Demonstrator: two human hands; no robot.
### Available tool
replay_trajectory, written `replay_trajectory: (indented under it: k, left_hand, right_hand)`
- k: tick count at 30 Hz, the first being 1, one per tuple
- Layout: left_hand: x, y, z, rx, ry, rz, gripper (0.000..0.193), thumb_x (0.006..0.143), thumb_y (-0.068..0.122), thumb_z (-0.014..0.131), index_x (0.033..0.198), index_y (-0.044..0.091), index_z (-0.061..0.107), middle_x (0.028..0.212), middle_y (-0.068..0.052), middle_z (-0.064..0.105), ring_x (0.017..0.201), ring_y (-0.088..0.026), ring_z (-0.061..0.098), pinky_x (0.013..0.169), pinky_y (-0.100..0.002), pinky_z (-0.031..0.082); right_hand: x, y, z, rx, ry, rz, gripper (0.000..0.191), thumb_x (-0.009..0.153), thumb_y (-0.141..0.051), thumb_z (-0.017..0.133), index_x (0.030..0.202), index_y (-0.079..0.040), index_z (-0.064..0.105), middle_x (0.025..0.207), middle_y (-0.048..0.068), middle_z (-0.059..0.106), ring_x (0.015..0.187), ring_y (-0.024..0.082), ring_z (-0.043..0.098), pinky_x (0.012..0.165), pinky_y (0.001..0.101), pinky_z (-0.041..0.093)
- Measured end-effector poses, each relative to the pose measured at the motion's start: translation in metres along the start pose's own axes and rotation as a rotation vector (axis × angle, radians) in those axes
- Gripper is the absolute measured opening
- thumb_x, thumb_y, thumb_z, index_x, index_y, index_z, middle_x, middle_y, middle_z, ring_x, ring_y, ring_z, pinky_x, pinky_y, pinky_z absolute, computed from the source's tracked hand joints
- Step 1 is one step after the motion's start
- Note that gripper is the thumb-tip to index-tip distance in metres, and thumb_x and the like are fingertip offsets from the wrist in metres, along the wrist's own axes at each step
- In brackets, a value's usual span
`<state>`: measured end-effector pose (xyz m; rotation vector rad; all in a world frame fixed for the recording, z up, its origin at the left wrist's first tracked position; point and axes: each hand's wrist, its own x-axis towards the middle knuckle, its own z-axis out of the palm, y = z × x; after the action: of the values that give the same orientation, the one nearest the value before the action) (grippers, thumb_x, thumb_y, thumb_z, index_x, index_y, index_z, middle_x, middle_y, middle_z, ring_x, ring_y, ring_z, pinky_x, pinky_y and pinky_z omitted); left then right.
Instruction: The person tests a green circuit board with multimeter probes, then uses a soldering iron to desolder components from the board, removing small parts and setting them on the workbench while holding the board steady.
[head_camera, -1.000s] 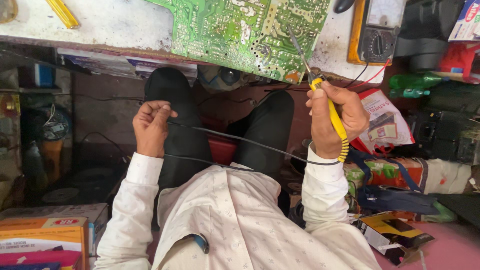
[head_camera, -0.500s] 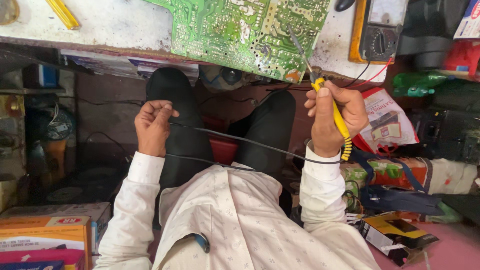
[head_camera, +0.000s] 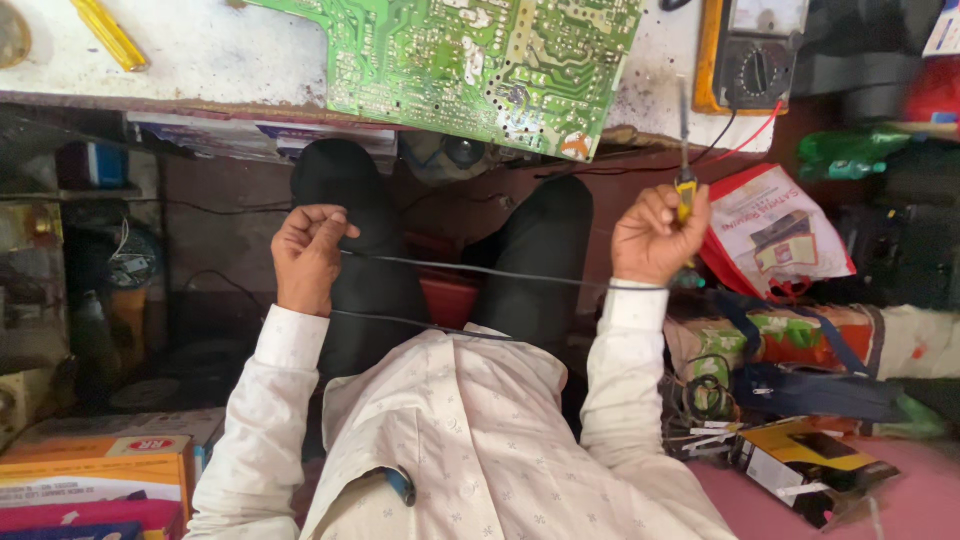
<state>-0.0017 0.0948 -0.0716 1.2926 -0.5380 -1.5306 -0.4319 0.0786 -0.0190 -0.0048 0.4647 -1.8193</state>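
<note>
My left hand (head_camera: 305, 255) is closed on a thin black cable (head_camera: 470, 272) that stretches across my lap towards my right wrist. My right hand (head_camera: 655, 238) grips a soldering iron (head_camera: 685, 160) with a yellow handle, its metal tip pointing up towards the bench edge. A green circuit board (head_camera: 480, 60) lies on the white bench (head_camera: 200, 55) above both hands, overhanging its front edge. My knees in dark trousers sit under the bench between my hands.
A yellow multimeter (head_camera: 750, 55) with red and black leads rests on the bench at right. A yellow tool (head_camera: 110, 35) lies at the bench's left. A red bag (head_camera: 775, 235), boxes (head_camera: 810, 465) and cloth crowd the right; cartons (head_camera: 95, 480) sit lower left.
My right hand has turned the soldering iron from slanting down along my wrist to pointing upright. The view has shifted a little; my left hand still holds the cable.
</note>
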Motion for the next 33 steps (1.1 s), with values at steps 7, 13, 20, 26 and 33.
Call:
replay_trajectory:
  k: [7,13,20,26,33]
  left_hand:
    - [0.003,-0.002,0.008,0.008,-0.023,-0.001,0.009,0.099,0.011,0.068,0.104,0.005,0.066,0.086,-0.005,0.073,0.048,0.000,0.039,0.043,-0.019,0.026]
    - [0.004,-0.010,0.017,-0.004,-0.045,0.016,0.009,0.100,0.011,0.068,0.106,0.004,0.066,0.087,-0.006,0.073,0.050,0.000,0.041,0.044,-0.019,0.027]
    - [0.000,-0.004,0.010,-0.034,-0.022,-0.009,0.009,0.099,0.011,0.068,0.105,0.005,0.066,0.086,-0.006,0.072,0.049,0.000,0.039,0.042,-0.018,0.026]
    - [-0.001,0.002,0.003,-0.013,0.003,-0.014,0.008,0.100,0.011,0.067,0.105,0.004,0.066,0.086,-0.006,0.072,0.048,0.000,0.039,0.042,-0.019,0.027]
    - [0.001,-0.002,0.006,-0.035,-0.009,-0.029,0.009,0.099,0.011,0.068,0.105,0.005,0.066,0.086,-0.006,0.072,0.048,0.000,0.039,0.042,-0.018,0.026]
  right_hand:
    - [-0.015,-0.004,0.027,-0.229,-0.073,-0.137,0.020,0.104,-0.018,0.067,0.112,0.000,0.065,0.088,0.013,0.065,0.070,0.017,0.059,0.057,0.0215,0.049]
    - [-0.059,0.031,0.129,-1.491,-0.305,-0.612,0.011,0.104,-0.002,0.072,0.115,0.000,0.068,0.105,0.015,0.074,0.082,0.017,0.073,0.069,0.0232,0.059]
    - [-0.060,0.055,0.175,-1.790,-0.489,-0.739,0.013,0.102,0.004,0.078,0.114,0.002,0.073,0.107,0.015,0.076,0.092,0.017,0.075,0.083,0.0267,0.059]
    - [-0.063,0.055,0.179,-1.826,-0.491,-0.750,0.012,0.103,0.004,0.078,0.114,0.002,0.073,0.103,0.015,0.076,0.093,0.019,0.075,0.085,0.0276,0.060]
    - [-0.063,0.055,0.180,-1.846,-0.494,-0.754,0.012,0.103,0.004,0.077,0.114,0.002,0.073,0.101,0.015,0.076,0.093,0.020,0.076,0.085,0.0279,0.060]
